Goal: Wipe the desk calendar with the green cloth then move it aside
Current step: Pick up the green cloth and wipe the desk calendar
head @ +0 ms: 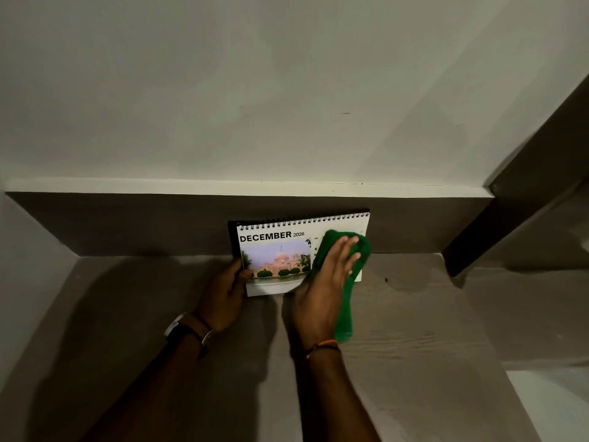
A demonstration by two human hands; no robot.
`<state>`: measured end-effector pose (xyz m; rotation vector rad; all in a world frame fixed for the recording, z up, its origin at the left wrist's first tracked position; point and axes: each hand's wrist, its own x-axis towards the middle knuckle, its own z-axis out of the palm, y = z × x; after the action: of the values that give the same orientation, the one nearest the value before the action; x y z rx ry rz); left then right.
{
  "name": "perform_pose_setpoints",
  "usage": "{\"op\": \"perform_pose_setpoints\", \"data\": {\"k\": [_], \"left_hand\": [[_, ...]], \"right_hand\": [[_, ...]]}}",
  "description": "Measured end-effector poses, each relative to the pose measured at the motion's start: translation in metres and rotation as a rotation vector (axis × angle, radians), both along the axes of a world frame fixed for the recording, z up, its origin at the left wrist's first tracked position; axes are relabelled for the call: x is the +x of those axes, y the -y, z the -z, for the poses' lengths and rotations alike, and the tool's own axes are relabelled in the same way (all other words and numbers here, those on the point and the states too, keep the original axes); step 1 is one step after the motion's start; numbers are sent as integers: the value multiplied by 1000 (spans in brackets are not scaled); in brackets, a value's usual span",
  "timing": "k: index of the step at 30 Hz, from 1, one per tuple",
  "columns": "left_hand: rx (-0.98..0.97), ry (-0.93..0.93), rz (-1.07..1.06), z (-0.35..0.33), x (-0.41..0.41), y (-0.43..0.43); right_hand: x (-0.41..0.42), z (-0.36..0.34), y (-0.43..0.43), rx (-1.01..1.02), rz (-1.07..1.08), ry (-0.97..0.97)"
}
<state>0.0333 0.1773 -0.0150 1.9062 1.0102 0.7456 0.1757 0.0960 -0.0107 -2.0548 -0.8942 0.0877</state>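
Observation:
A spiral-bound desk calendar (275, 250) stands at the back of the grey-brown desk, showing "DECEMBER 2026" and a picture of a domed building. My left hand (223, 295) grips the calendar's lower left edge, thumb on the front. My right hand (325, 282) lies flat on the calendar's right half, fingers spread, pressing the green cloth (347, 295) against the page. The cloth covers the date grid and hangs down past my right palm onto the desk.
The desk (414, 346) runs up to a dark backboard (127, 224) below a pale wall. A dark slanted panel (510, 212) closes the right side. The desk's right edge drops off at lower right near a pale floor (554, 406).

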Motion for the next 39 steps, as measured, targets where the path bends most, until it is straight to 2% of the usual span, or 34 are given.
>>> {"op": "perform_pose_setpoints", "data": {"k": [2, 5, 7, 10, 13, 16, 18, 20, 22, 25, 28, 30, 33, 36, 39], "left_hand": [[-2, -4, 5, -2, 1, 1], [69, -57, -63, 2, -4, 0], [48, -86, -66, 3, -6, 0], [42, -31, -35, 1, -7, 0], [20, -32, -48, -1, -4, -1], [-28, -43, -8, -5, -3, 0], [-40, -36, -7, -6, -2, 0], [-14, -37, -9, -5, 0, 1], [18, -47, -37, -2, 1, 0], [-42, -23, -64, 4, -6, -4], [30, -24, -27, 4, -6, -4], [73, -25, -14, 2, -5, -6], [16, -33, -15, 0, -2, -6], [-49, -19, 1, 2, 0, -6], [-59, 6, 11, 2, 1, -5]], "right_hand": [[-13, -9, -14, 4, -32, 52], [-41, 3, -16, -14, -354, 368], [-49, 16, -10, -63, -594, 553], [-29, 20, 2, -122, -697, 664], [7, 20, 22, -148, -578, 615], [34, 16, 32, -137, -232, 401], [29, 7, 23, -90, -101, 247], [10, -3, 6, -52, -172, 248], [-15, -4, -9, -69, -380, 422], [-38, 6, -12, -102, -657, 617], [-15, 14, 5, -165, -767, 733], [14, 18, 25, -198, -732, 699], [48, 11, 49, -219, -470, 493], [39, -5, 30, -153, -256, 297], [11, -19, 0, -112, -331, 293]]}}
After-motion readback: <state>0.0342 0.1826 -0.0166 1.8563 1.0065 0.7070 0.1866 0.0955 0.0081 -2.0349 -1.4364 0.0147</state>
